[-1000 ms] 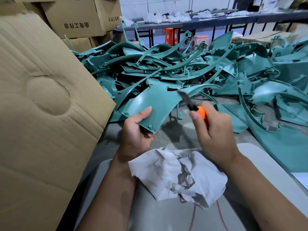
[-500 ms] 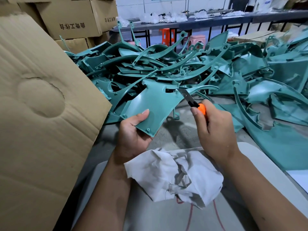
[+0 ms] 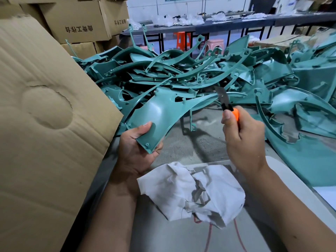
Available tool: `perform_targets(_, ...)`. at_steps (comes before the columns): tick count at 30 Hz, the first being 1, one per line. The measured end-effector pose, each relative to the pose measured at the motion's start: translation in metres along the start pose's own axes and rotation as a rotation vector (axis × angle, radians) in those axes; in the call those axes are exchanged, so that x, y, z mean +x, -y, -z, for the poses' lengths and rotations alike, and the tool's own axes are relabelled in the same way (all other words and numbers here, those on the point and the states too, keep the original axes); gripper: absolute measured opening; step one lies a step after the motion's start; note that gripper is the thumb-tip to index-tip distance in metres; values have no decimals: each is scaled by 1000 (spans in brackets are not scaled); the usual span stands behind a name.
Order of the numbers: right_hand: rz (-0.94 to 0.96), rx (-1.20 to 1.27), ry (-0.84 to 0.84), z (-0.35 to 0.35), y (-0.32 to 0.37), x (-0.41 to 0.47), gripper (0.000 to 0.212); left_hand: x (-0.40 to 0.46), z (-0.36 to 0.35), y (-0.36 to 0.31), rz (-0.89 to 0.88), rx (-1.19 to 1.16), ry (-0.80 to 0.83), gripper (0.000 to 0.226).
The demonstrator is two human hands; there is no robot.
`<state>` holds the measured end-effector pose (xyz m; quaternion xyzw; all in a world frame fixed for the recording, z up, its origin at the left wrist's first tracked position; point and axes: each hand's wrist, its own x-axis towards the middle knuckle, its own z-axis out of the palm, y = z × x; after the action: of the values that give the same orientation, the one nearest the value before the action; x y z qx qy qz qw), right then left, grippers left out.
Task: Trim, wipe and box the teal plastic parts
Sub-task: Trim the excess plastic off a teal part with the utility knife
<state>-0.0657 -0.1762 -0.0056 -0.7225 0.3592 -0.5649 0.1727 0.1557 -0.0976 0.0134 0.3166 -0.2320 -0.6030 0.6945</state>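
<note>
My left hand [image 3: 135,148] grips the near corner of a curved teal plastic panel [image 3: 160,113], thumb on top, holding it up over the table. My right hand [image 3: 243,140] holds an orange-handled utility knife [image 3: 228,106]; its dark blade points up and away, close to the panel's far right tip. A crumpled white rag [image 3: 192,191] lies in my lap between my forearms. A big heap of teal parts [image 3: 181,70] covers the table behind.
A large open cardboard box flap [image 3: 47,124] stands at my left. Stacked printed cartons [image 3: 78,20] sit at the back left. More teal panels [image 3: 309,106] spread to the right. A grey table surface [image 3: 190,146] shows between my hands.
The knife blade has slid rightward along the panel's far edge toward its tip. My left hand keeps its hold on the panel, which stays in place.
</note>
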Motion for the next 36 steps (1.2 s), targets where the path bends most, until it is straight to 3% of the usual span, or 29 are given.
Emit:
perform_targets(5, -220, -112, -113, 15, -20, 11, 46, -6, 7, -6, -49, -4, 65, 47)
perform_targets(8, -400, -158, -96, 20, -37, 18, 51, -7, 9, -9, -87, -66, 86, 33)
perform_targets(11, -498, -135, -123, 24, -42, 21, 51, -2, 8, -7, -110, -66, -13, 23)
perform_targets(13, -403, -128, -143, 22, -36, 18, 47, 3, 4, -2, -107, -18, -61, 41)
perform_targets(15, -186, -96, -66, 14, -19, 11, 40, 7, -5, 6, -88, 45, -101, 58)
perform_targets(20, 185, -71, 405, -9, 10, -8, 35, 19, -19, 24, -87, 3, -225, 47)
perform_targets(24, 252, -75, 525, -16, 16, -12, 31, 21, -24, 30, -81, -81, -244, 46)
perform_targets(33, 229, -49, 530, -14, 18, -13, 36, 20, -22, 27, 2, -133, -193, 45)
perform_targets(36, 222, 10, 535, -15, 18, -13, 35, 19, -19, 26, 37, -98, -164, 25)
